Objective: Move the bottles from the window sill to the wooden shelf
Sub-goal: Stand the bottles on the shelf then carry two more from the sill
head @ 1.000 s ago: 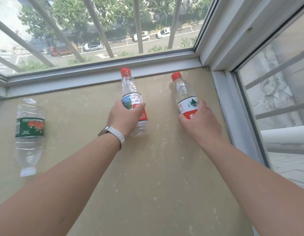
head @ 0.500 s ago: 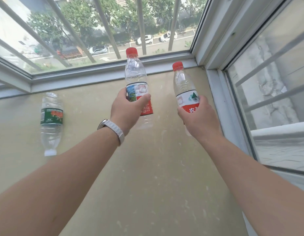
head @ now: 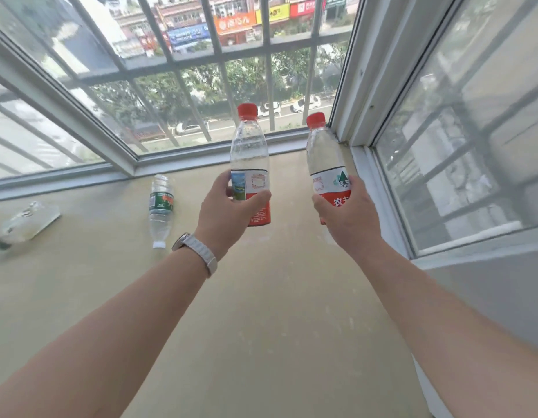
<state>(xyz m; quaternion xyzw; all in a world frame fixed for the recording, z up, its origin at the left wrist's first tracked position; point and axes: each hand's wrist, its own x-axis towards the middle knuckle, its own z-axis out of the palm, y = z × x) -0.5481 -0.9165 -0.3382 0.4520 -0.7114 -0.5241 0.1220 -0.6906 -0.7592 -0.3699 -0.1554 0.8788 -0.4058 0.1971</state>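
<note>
Currently left hand (head: 222, 220) grips left bottle (head: 249, 152), right hand (head: 347, 218) grips right bottle (head: 325, 158), both upright above sill (head: 276, 312).

Our bare arms stretched forward, left grip (head: 228, 220) and right grip (head: 347, 220) level, side by side, fingers curled in a clasp.

The window sill (head: 276, 321) in front of me is a broad beige slab flecked with pale marks. It meets the white window frame (head: 201, 160) at its far edge and on my right. A green-labelled bottle (head: 161, 206) lies on its side on the slab, white cap pointing toward me. Well to its left lies a second clear bottle (head: 28, 221), blurred, dark cap nearest me.
</note>
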